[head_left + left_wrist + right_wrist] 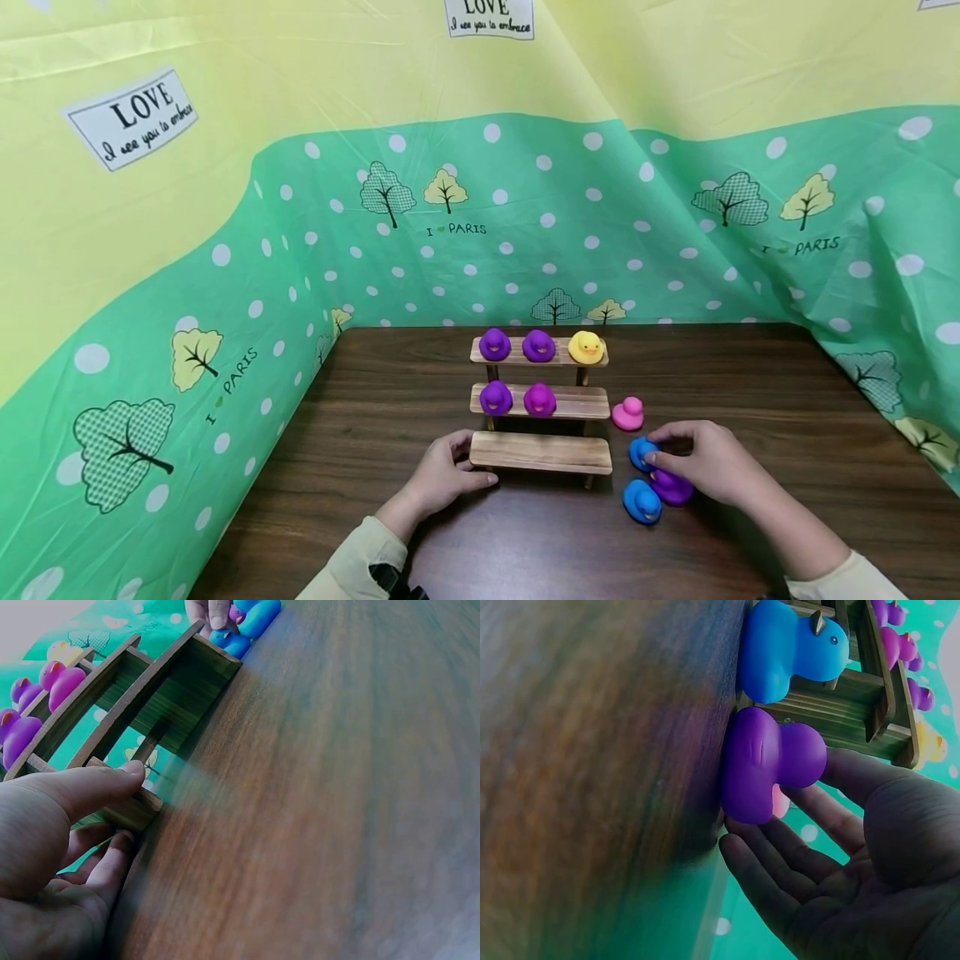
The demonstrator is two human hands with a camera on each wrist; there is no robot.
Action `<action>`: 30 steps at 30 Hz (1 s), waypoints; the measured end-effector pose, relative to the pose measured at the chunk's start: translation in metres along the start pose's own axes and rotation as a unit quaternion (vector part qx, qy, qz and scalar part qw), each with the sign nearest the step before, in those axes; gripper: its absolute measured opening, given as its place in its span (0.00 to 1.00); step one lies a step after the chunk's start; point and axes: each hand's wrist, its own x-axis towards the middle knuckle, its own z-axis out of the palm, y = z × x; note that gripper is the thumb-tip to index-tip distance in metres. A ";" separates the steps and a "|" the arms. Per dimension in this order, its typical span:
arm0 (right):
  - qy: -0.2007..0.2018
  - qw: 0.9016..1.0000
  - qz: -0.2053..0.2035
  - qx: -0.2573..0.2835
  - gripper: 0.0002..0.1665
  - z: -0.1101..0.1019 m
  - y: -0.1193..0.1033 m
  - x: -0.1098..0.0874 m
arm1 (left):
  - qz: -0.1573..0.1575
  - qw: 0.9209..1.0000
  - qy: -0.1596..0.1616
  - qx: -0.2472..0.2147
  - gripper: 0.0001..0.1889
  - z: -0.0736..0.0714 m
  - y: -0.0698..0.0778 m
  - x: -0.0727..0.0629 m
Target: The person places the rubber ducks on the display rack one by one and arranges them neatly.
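Observation:
A three-step wooden stand (pixel 540 454) stands on the table. My left hand (pixel 444 475) grips the left end of its lowest step, thumb in front, as the left wrist view (pixel 67 832) also shows. At the right of the stand, my right hand (pixel 701 458) has thumb and forefinger around a blue rubber duck (pixel 642 452). Close by are a purple duck (pixel 672 487), beneath that hand, and a second blue duck (pixel 642 502). In the right wrist view, the purple duck (pixel 754 765) covers the fingertips and most of the blue duck they hold.
Two purple ducks (pixel 495 344) and a yellow duck (pixel 586 347) sit on the top step. The middle step bears a purple duck (pixel 496 398) and a magenta duck (pixel 540 400). A pink duck (pixel 628 413) lies right of the stand. Patterned cloth (pixel 525 208) hangs behind the table.

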 end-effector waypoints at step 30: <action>0.045 0.998 -0.012 0.035 0.17 -0.013 -0.013 -0.007 | 0.003 1.000 -0.003 -0.007 0.28 0.000 0.001 0.000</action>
